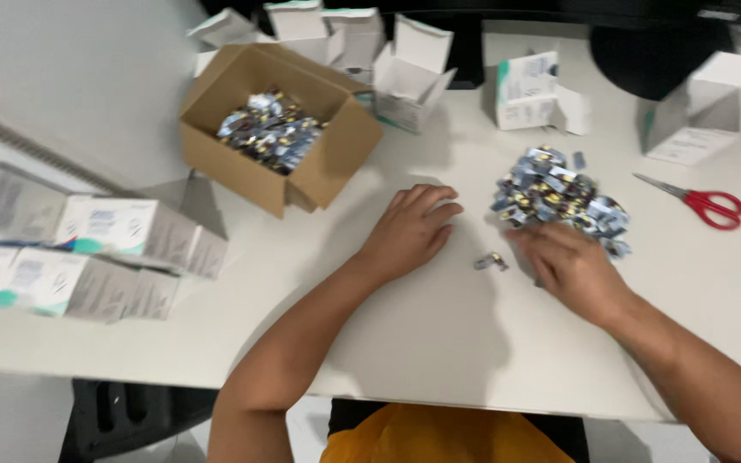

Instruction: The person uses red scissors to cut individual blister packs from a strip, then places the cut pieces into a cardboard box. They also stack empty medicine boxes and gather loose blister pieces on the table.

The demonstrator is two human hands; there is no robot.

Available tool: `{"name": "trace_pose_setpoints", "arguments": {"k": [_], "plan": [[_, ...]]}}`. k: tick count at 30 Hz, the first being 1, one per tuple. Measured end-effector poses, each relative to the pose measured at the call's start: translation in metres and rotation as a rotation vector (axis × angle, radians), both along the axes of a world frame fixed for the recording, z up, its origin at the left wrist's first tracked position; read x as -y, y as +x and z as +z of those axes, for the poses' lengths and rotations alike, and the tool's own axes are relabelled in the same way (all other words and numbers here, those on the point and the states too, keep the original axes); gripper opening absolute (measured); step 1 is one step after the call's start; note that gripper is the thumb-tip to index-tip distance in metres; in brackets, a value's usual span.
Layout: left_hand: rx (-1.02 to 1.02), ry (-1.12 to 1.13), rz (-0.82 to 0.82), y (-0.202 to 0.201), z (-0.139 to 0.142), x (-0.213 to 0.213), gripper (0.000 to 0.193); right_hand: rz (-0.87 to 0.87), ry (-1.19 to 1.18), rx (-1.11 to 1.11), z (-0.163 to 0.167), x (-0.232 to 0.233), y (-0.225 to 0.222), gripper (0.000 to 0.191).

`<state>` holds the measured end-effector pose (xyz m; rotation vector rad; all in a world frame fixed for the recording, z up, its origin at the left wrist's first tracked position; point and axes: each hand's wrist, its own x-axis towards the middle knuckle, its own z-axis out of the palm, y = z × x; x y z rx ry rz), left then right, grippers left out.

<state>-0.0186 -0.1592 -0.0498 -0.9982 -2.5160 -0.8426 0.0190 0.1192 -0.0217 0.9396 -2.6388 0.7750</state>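
I see my right hand spread loosely on the near edge of a heap of small shiny silver foil packets, right of centre on the white table, gripping nothing I can make out. My left hand lies flat and empty beside it; a single stray packet rests between them. I judge the packets light, thin and slippery, best pinched by an edge.

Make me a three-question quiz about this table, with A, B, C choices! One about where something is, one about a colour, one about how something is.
1. Where do the scissors lie?
A. in the brown box
B. on the table's right side
C. in a hand

2. What colour are the scissor handles?
A. red
B. green
C. black

3. How is the brown box?
A. taped shut
B. open, with shiny packets inside
C. crushed flat

Answers: 1 B, they rest right of the packet pile; 2 A, the loops are red; 3 B, its flaps stand open.
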Motion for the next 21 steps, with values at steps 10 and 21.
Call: {"name": "trace_pose_setpoints", "arguments": {"k": [10,21], "plan": [[0.145,0.119,-0.223,0.025,-0.006,-0.036,0.031,-0.033,-0.035,0.066,0.003,-0.015,-0.011,0.019],[0.249,-0.05,-0.365,0.018,-0.003,-0.024,0.014,-0.084,0.082,0.03,0.011,-0.03,-0.02,0.016]]}}
